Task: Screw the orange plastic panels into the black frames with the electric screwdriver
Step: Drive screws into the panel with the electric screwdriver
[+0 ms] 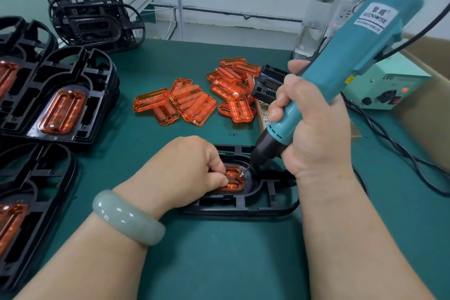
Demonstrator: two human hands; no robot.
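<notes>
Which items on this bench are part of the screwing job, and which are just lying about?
In the job:
- electric screwdriver, gripped by the right hand
- orange panel, held by the left hand
- black frame under that panel
- loose orange panels, piled behind
- finished frames, stacked on the left

Lying about:
- glass bottle
- cardboard box

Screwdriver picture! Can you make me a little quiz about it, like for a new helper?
1. True or false: the right hand grips the screwdriver.
2. What does the left hand hold down? A a bottle, B the orange panel in the black frame, C a box.
3. Fill in: the spare panels lie in a heap on the ___ table.
Key: 1 true; 2 B; 3 green.
</notes>
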